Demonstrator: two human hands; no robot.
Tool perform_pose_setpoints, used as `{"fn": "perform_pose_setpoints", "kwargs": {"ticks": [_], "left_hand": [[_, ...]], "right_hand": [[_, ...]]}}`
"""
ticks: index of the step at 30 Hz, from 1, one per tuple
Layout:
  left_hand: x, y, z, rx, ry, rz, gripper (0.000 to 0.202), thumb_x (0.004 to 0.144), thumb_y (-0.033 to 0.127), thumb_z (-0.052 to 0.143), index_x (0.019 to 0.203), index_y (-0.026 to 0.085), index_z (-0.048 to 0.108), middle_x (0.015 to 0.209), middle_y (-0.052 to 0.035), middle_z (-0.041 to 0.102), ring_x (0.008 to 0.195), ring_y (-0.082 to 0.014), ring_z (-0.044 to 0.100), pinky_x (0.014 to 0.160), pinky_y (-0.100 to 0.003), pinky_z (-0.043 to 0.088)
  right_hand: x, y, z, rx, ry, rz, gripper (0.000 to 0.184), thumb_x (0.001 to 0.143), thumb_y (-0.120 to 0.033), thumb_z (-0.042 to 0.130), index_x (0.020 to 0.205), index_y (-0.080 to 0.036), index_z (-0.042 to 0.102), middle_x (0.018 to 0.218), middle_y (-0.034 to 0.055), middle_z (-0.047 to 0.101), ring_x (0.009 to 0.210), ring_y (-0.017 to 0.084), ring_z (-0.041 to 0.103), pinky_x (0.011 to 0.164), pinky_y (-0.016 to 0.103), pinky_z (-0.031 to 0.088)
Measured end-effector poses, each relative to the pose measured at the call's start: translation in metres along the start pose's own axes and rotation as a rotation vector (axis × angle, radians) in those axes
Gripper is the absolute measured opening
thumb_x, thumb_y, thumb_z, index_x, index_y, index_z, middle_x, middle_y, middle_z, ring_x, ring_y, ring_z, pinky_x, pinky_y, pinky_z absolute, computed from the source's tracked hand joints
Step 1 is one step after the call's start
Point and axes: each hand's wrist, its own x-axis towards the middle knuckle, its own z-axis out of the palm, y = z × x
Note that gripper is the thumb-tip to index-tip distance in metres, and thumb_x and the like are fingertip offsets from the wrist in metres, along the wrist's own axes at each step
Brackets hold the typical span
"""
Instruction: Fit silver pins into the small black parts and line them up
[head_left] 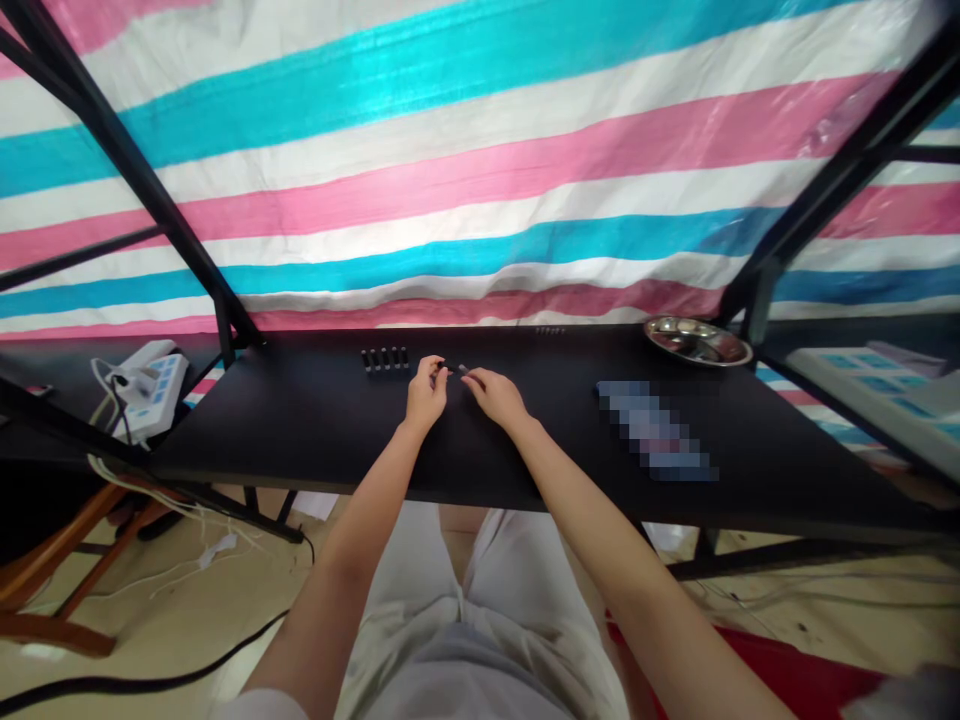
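Looking first for containers, we find only one: a shallow metal dish [739, 356] at the far right of the black table [315, 430], close to a post of the dark frame. It holds a few rounded, shiny lumps, too small for us to name. Our own work sits near the middle of the table's far side, where a small dark piece [452, 369] is held just above the surface between our two hands. Its long axis runs left to right, roughly along the table's back edge, one end toward each hand. It is so small that we cannot tell whether it is one part or two being joined. The left hand [426, 392] is curled, thumb and fingertips pinched on the piece's left end. The right hand [495, 393] is likewise closed to a pinch on the right end, its other fingers folded down. Just left of the left hand a short row of black pegs [385, 359] stands upright on the table. A flat blurred item [656, 430] lies between the right hand and the dish. A white power strip [154, 385] rests on the lower surface at the far left, and a striped tarpaulin [480, 180] hangs behind everything.
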Motion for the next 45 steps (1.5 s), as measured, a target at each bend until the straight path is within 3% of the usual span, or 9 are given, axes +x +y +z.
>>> {"fn": "perform_pose_setpoints", "kwargs": {"ticks": [9,15,25,29,33,38,45], "left_hand": [[0.000,0.000,0.000,-0.024,-0.004,-0.017,0.022,0.086,0.031,0.045,0.103,0.018,0.051,0.084,-0.0060,0.066,0.075,-0.0131,0.063,0.072,-0.024,0.046],[0.000,-0.002,-0.002,0.019,-0.034,-0.015,0.034,0.088,0.033,0.042,0.118,0.019,0.052,0.087,-0.0052,0.067,0.075,-0.0118,0.062,0.072,-0.023,0.046],[-0.002,-0.002,-0.004,0.118,-0.152,-0.039,0.046,0.089,0.030,0.039,0.135,0.021,0.038,0.088,-0.0026,0.069,0.078,-0.0121,0.061,0.079,-0.025,0.046],[-0.002,-0.004,-0.001,0.151,-0.212,-0.025,0.047,0.088,0.029,0.041,0.135,0.020,0.038,0.088,-0.0032,0.070,0.081,-0.0132,0.061,0.082,-0.027,0.046],[-0.002,-0.008,0.001,0.140,-0.234,-0.015,0.047,0.088,0.027,0.042,0.134,0.018,0.039,0.087,-0.0035,0.070,0.080,-0.0130,0.063,0.081,-0.026,0.047],[-0.001,-0.007,-0.001,0.128,-0.195,-0.015,0.041,0.088,0.030,0.043,0.127,0.018,0.049,0.080,-0.0030,0.070,0.076,-0.0126,0.064,0.079,-0.026,0.048],[0.000,-0.007,0.001,0.003,-0.151,-0.080,0.034,0.081,0.035,0.053,0.108,0.017,0.063,0.065,-0.0023,0.067,0.058,-0.0107,0.060,0.066,-0.024,0.050]], "right_hand": [[0.000,0.004,0.003,0.069,0.014,-0.091,0.026,0.088,-0.036,0.043,0.092,-0.021,0.064,0.085,0.0053,0.066,0.077,0.018,0.060,0.069,0.027,0.043],[0.001,0.009,0.007,0.125,0.068,-0.115,0.028,0.086,-0.037,0.047,0.098,-0.021,0.066,0.095,0.0067,0.067,0.086,0.019,0.060,0.075,0.028,0.045],[0.004,0.018,0.009,0.105,0.134,-0.037,0.040,0.084,-0.042,0.050,0.112,-0.018,0.063,0.071,0.0045,0.059,0.064,0.016,0.054,0.063,0.027,0.043],[0.006,0.020,0.011,0.156,0.168,-0.034,0.042,0.085,-0.042,0.046,0.117,-0.018,0.060,0.071,0.0039,0.055,0.064,0.015,0.052,0.064,0.027,0.044],[0.005,0.018,0.011,0.183,0.135,-0.073,0.048,0.085,-0.039,0.045,0.129,-0.020,0.047,0.076,0.0033,0.052,0.067,0.015,0.052,0.063,0.028,0.045],[0.003,0.012,0.008,0.119,0.072,-0.073,0.056,0.084,-0.032,0.045,0.138,-0.021,0.034,0.083,0.0047,0.052,0.066,0.015,0.050,0.059,0.028,0.044],[0.001,0.010,0.005,0.066,0.046,-0.073,0.058,0.083,-0.028,0.043,0.139,-0.020,0.029,0.087,0.0060,0.052,0.072,0.016,0.051,0.062,0.028,0.045]]}}
